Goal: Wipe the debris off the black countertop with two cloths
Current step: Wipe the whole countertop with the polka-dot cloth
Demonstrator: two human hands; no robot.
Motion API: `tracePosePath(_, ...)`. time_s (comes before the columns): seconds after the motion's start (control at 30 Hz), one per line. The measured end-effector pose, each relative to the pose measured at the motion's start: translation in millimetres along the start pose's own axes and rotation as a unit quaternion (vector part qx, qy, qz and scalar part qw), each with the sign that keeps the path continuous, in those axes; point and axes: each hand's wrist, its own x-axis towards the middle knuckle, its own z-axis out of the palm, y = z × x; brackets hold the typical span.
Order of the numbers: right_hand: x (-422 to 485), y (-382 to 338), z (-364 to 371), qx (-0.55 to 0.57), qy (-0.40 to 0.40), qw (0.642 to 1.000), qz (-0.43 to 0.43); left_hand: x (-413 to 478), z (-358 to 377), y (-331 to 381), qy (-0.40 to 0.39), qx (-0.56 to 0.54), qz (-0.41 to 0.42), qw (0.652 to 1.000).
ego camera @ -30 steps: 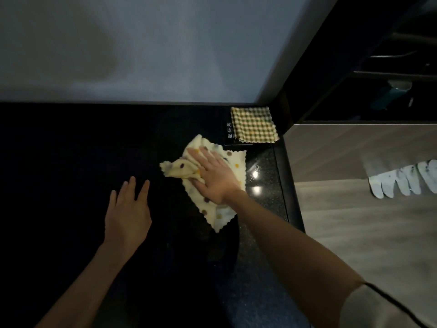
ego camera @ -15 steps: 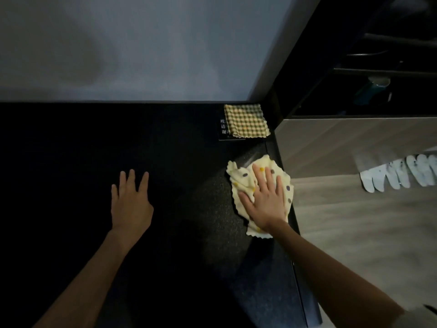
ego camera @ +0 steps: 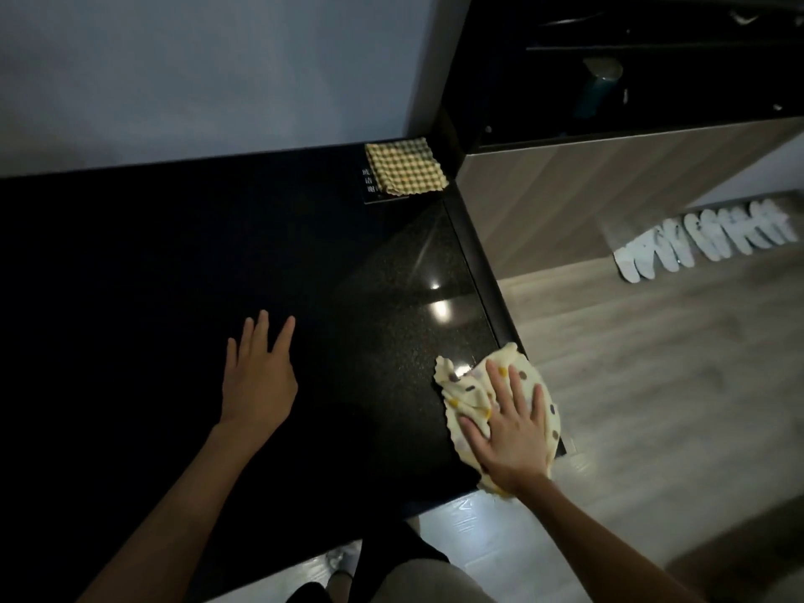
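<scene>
A cream cloth with coloured dots (ego camera: 467, 391) lies crumpled at the near right corner of the black countertop (ego camera: 174, 263), partly hanging over the right edge. My right hand (ego camera: 511, 433) presses flat on it with fingers spread. My left hand (ego camera: 259, 376) rests flat on the bare countertop to the left, fingers straight, holding nothing. A folded yellow checked cloth (ego camera: 407, 169) sits at the far right corner against the wall. No debris shows on the dark surface.
A small black sign with white characters (ego camera: 370, 187) lies under the checked cloth's left edge. Right of the counter are a wood-panelled cabinet (ego camera: 587, 185), a wood floor and a row of white slippers (ego camera: 705, 237). A grey wall backs the counter.
My right hand has swept the dotted cloth from the counter's middle right toward me, to the near right corner. My left hand has stayed flat in place.
</scene>
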Motion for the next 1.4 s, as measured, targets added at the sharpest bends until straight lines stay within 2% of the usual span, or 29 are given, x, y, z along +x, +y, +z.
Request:
tracePosePath(0.17, -2, -41, 3, 0.007, -0.024, 0.998, 0.063, -15, 2, -17, -0.012, -0.006, 0.000, 1.000)
tracePosePath(0.4, 50, -144, -7, 0.016, -0.045, 0.994, -0.100, -27, 1, -51, 0.011, -0.007, -0.045, 0.999)
tracePosePath(0.53, 115, -169, -19, 0.017, -0.032, 0.994, -0.107, -31, 3, -68, 0.028, -0.001, -0.069, 0.997)
tracePosePath(0.67, 202, -210, -33, 0.025, -0.008, 0.993, -0.118, -34, 6, -79, 0.011, 0.030, -0.070, 0.997)
tracePosePath(0.8, 240, -235, -35, 0.004, 0.016, 0.989, -0.147, -32, 6, -78, 0.022, 0.022, -0.073, 0.997)
tracePosePath(0.93, 224, -233, -33, -0.019, 0.023, 0.972, -0.235, -31, 2, -75, 0.019, 0.029, -0.071, 0.997)
tracePosePath(1.03, 171, -220, -21, -0.023, 0.025, 0.950, -0.311, -32, 2, -72, 0.028, 0.026, -0.085, 0.996)
tracePosePath(1.2, 76, -168, 4, -0.033, 0.018, 0.925, -0.379, -38, 7, -63, 0.040, 0.017, -0.115, 0.992)
tracePosePath(1.3, 49, -125, 6, -0.047, 0.008, 0.930, -0.363, -38, 10, -59, 0.040, -0.007, -0.126, 0.991)
tracePosePath(1.4, 30, -77, 4, -0.052, 0.007, 0.967, -0.249, -36, 13, -58, 0.059, -0.014, -0.134, 0.989)
